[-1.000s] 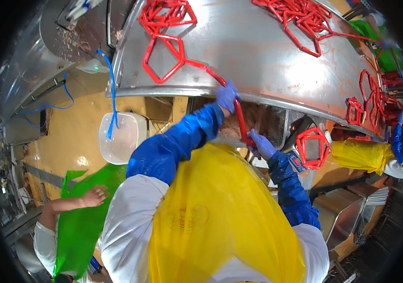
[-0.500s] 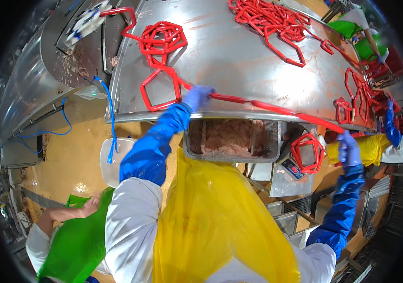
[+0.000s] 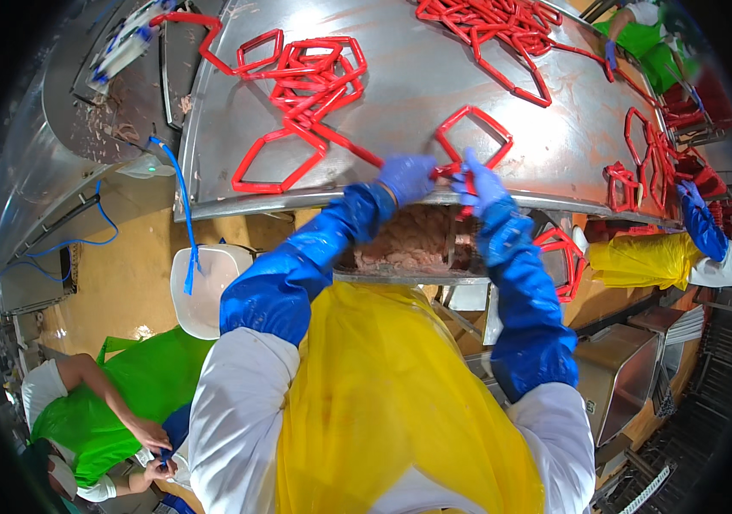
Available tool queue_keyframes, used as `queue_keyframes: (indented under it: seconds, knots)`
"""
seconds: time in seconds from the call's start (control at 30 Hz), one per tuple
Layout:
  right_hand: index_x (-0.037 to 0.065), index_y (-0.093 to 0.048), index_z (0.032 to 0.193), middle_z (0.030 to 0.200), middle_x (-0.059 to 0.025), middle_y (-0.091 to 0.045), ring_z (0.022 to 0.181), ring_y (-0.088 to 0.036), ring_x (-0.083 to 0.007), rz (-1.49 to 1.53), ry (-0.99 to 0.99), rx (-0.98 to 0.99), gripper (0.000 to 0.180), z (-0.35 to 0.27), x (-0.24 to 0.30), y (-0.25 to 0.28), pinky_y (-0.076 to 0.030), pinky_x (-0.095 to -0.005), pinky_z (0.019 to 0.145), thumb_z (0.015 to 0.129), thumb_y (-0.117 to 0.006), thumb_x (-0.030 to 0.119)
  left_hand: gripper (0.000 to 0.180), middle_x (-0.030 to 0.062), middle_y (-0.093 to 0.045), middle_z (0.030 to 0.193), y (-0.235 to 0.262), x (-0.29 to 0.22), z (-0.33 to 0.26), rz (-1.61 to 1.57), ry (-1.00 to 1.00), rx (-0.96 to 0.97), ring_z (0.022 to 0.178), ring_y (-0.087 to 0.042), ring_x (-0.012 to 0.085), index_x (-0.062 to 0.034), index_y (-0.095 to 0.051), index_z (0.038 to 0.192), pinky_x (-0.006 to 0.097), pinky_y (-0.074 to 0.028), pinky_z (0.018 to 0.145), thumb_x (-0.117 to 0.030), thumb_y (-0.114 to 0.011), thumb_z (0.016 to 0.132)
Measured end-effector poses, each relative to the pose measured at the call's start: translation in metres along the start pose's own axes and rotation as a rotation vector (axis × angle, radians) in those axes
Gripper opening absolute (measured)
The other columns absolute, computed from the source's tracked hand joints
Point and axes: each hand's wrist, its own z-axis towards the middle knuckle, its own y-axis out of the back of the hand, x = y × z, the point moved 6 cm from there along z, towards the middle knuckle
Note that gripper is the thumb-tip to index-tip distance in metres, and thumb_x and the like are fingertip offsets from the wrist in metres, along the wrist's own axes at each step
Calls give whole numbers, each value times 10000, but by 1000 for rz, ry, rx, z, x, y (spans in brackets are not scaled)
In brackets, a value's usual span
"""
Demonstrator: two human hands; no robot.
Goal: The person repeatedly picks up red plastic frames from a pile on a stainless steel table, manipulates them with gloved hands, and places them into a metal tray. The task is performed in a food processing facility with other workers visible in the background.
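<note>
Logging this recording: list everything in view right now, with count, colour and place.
Steel table: one, silver, top centre
Red linked strands: several heaps, red, on the table; links too tangled to count
Red bundle: one, red, beyond right forearm
Container: one, grey, below hands
Soft mass: one, pale pink, inside container
White tub: one, white, left
Blue lines: two, blue, left
Co-workers: at least three, green or yellow aprons, both sides
Apron: one, yellow, wearer's front
Left hand: one, purple-gloved, on strand
Right hand: one, purple-gloved, beside left
</note>
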Motion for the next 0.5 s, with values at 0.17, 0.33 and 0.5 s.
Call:
queue_keyframes:
  seconds: [0.17,0.33,0.5]
  knots:
    - [143,-637,850,639,6,-582,401,-421,-119,-141,223,-74,294,68,40,35,-331,-282,375,993,-653,400,250,229,-706,955,-26,70,-54,-203,77,24,923,-688,443,-88,-642,1086,551,-533,796,-264,-685,913]
    - [65,-737,957,773,-36,-709,731,-617,-137,-832,662,-246,407,104,231,73,-493,-289,703,947,-690,469,276,248,-681,956,16,126,-33,246,-241,6,937,-669,457,-35,-615,1054,573,-509,811,-293,-652,963]
    - [25,-695,1179,833,-133,-711,753,-682,-287,-1042,873,-354,665,72,230,-3,-555,-449,715,1009,-501,638,270,217,-689,968,4,105,-24,238,-166,149,920,-668,429,-54,-621,1060,548,-506,771,-281,-663,919]
